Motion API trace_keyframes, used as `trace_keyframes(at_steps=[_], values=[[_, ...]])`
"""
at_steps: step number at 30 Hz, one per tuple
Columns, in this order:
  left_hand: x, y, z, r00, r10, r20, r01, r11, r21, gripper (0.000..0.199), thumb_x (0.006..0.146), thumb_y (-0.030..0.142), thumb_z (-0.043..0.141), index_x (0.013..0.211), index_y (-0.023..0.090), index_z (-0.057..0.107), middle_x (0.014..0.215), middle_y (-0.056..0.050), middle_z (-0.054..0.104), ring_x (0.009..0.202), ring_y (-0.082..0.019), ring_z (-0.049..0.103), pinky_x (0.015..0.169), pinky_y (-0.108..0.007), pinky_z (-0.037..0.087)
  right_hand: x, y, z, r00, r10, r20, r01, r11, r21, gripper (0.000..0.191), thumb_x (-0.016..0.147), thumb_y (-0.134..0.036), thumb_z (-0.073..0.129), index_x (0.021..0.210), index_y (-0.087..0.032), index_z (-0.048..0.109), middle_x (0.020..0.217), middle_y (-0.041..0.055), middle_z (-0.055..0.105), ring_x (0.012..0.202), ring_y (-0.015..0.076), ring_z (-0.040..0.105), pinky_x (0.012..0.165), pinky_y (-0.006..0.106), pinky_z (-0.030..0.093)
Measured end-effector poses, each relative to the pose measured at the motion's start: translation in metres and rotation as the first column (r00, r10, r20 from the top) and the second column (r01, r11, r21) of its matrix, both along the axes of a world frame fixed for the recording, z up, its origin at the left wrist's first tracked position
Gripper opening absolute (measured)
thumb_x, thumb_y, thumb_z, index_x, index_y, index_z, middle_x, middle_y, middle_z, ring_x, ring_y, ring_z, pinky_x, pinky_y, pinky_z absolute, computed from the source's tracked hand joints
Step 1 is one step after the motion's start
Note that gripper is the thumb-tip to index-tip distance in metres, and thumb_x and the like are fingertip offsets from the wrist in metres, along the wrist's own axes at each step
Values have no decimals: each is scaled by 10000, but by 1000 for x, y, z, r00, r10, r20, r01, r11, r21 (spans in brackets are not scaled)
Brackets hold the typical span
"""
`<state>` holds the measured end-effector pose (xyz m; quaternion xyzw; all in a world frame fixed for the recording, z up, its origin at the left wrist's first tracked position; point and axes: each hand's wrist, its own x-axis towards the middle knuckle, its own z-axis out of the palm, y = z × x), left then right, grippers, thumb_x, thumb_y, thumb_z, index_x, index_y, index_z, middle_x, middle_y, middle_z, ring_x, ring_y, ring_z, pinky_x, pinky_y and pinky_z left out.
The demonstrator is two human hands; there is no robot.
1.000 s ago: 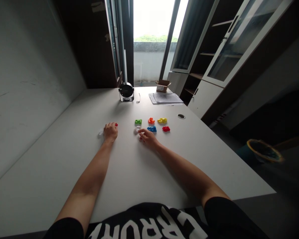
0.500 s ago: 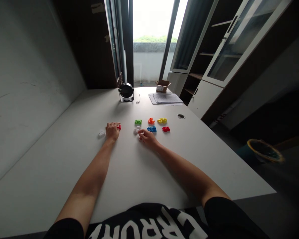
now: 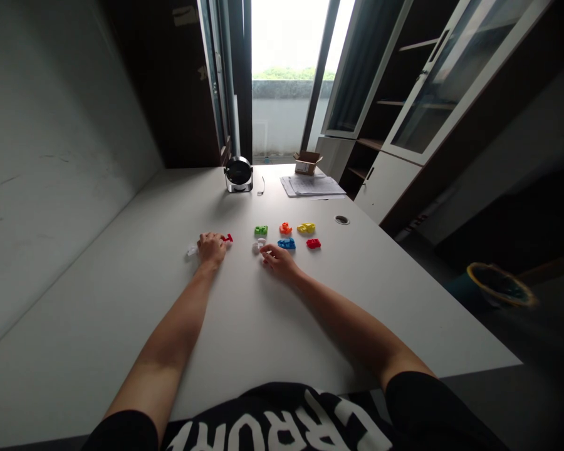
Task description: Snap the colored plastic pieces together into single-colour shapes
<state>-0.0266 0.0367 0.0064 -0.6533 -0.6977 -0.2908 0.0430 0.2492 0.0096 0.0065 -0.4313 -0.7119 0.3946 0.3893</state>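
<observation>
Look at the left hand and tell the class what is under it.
A red piece shows at the right edge of the left hand. Anything further beneath the hand is covered and cannot be seen.

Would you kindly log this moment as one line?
left hand: at red piece | right hand: at white piece | blue piece: on table

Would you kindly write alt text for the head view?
A person's left hand is at a T-shaped red piece on a white table; the right hand at a white piece, near a green piece, an orange piece, a yellow piece, a blue piece and a second red piece.
</observation>
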Motion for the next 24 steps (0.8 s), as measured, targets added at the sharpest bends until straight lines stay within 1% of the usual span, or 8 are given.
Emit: trace_keyframes(at_steps=[2, 4, 7, 12, 14, 17, 21, 24], values=[[5, -1, 4, 997, -78, 1, 78, 996, 43, 175, 878, 264, 613, 1010, 229, 723, 1088, -124, 692, 1147, -350, 492, 967, -491, 403, 0, 0, -1, 1000, -5, -16, 5, 1000, -4, 255, 877, -383, 577, 1027, -212, 692, 803, 14, 706, 670, 159, 653, 619, 260, 477], [13, -4, 9, 979, -202, 1, 201, 974, 108, 194, 890, 229, 591, 1035, 222, 719, 1052, -112, 707, 1109, -329, 527, 975, -474, 419, -1, -1, -1, 999, -12, -46, 11, 1000, -20, 259, 878, -401, 584, 1021, -213, 692, 796, 14, 701, 655, 158, 653, 596, 255, 479], [29, -12, 17, 926, -376, -18, 373, 910, 182, 195, 915, 213, 572, 1056, 230, 706, 993, -85, 715, 1063, -295, 565, 973, -448, 444, 0, -1, 0, 996, -22, -89, 18, 999, -48, 280, 880, -445, 598, 1018, -217, 686, 813, 21, 696, 655, 162, 665, 547, 242, 475], [59, -28, 25, 838, -537, -98, 545, 813, 204, 153, 945, 228, 584, 1046, 236, 698, 964, -64, 713, 1022, -260, 584, 931, -419, 479, 1, 0, 4, 993, -30, -117, 26, 999, -35, 351, 873, -515, 621, 1073, -230, 665, 811, 13, 689, 648, 159, 666, 513, 230, 473], [67, -32, 27, 815, -568, -113, 579, 788, 210, 155, 962, 248, 575, 1058, 238, 697, 957, -66, 710, 1010, -254, 588, 917, -417, 488, 2, -1, 6, 991, -36, -128, 34, 999, -22, 370, 867, -533, 633, 1070, -224, 656, 786, 6, 680, 630, 152, 651, 522, 234, 477], [73, -35, 30, 796, -598, -97, 604, 770, 207, 166, 972, 259, 567, 1073, 244, 698, 965, -67, 708, 1008, -253, 594, 916, -421, 495, 2, -1, 7, 987, -60, -148, 59, 998, -10, 380, 863, -548, 638, 1048, -216, 648, 745, -6, 653, 606, 143, 618, 532, 240, 482], [74, -38, 33, 786, -618, -25, 613, 773, 162, 173, 956, 239, 583, 1072, 250, 710, 1004, -75, 715, 1040, -261, 602, 944, -429, 495, 2, -1, 6, 988, -53, -147, 54, 999, 6, 387, 850, -556, 646, 1030, -213, 639, 689, -26, 604, 598, 139, 586, 549, 246, 487], [75, -38, 32, 782, -621, 58, 608, 780, 148, 209, 932, 222, 606, 1114, 244, 705, 1030, -80, 724, 1037, -265, 619, 948, -435, 501, 2, -2, 5, 988, -66, -139, 68, 998, 9, 376, 843, -550, 644, 1012, -214, 627, 658, -39, 570, 583, 136, 564, 546, 248, 485]])
